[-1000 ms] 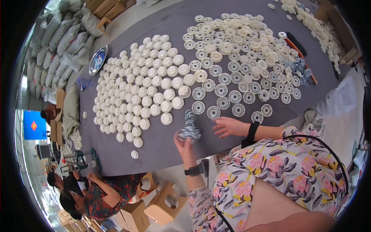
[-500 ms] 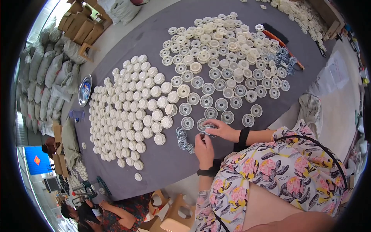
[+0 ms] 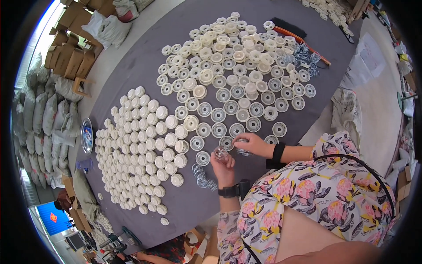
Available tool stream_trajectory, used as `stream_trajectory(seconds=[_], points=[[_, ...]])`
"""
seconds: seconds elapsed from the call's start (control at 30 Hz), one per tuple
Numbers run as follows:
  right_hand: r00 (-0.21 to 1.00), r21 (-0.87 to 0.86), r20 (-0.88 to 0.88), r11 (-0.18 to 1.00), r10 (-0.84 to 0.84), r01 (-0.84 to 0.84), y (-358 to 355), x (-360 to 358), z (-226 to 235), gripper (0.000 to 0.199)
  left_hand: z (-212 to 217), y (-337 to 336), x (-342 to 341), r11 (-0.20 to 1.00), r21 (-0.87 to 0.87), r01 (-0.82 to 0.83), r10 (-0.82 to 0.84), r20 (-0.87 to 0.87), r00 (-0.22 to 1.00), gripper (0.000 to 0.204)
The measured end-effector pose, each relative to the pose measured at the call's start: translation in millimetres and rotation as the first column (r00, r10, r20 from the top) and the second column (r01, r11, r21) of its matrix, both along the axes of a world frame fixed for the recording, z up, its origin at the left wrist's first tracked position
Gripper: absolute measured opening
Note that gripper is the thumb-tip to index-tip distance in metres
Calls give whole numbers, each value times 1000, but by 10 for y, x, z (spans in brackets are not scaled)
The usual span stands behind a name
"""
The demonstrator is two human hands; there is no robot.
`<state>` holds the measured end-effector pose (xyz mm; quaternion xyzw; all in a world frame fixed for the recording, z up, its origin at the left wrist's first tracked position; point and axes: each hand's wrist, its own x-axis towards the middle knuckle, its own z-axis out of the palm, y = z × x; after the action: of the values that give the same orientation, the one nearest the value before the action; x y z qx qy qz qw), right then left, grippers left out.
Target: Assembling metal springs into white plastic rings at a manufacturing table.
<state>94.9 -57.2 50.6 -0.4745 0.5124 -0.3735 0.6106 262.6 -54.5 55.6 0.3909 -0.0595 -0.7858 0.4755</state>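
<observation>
So the left hand has its fingers curled around a small round wire piece, looks like a coil spring, held just above the grey worktop. Right hand has bent fingers with a little gap, right over a pale disc; can't tell if they're gripping anything. More coils peek out beneath that palm.

My worry is tangling: springs like those could hook together, so lifting one might drag along a second. The loose spring clump beside the left hand could catch a cuff too. The discs sit so close that a knuckle might shove a few sideways, and the white caps could get bumped from the left.

Writing? Nothing I can read on the parts. Way off there's a blue screen with a red diamond shape, no legible text from here.
</observation>
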Motion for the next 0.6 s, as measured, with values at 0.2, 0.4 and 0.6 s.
stream_trajectory(seconds=[0.2, 0.4, 0.6], points=[[980, 130, 197, 991, -17, -8, -70, -264, -121, 27, 72, -156, -188, 957, -147, 250, -155, 468, 870, 20], [989, 478, 113, 878, -97, 31, -2, -397, 36, 31, -562, -586, 104, 878, -239, 414, 172, 966, 191, 28], [968, 444, 117, 883, -223, 150, 113, -682, -191, 33, -839, -1062, 256, 806, -173, 567, 341, 918, -205, 39]])
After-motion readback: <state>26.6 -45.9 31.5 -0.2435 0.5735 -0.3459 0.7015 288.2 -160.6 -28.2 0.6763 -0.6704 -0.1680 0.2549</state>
